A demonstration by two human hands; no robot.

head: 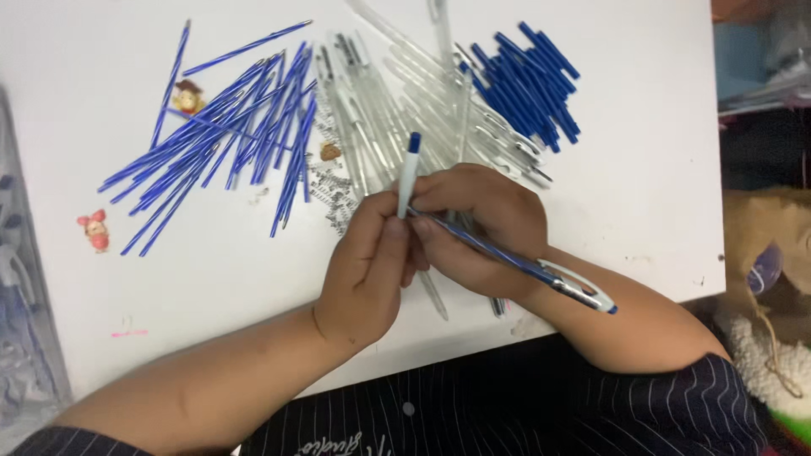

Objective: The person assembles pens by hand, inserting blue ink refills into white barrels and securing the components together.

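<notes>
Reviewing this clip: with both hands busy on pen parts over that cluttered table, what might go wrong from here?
1. The small springs lie loose beside the left hand; a wrist sweep might scatter them.
2. The clear barrels are piled right under the right hand and may roll towards the table edge.
3. The pen body is held only near its tip, so it might slip.

Bare white table (211,287) lies near the person; pen parts (372,110) crowd the far side.
</notes>
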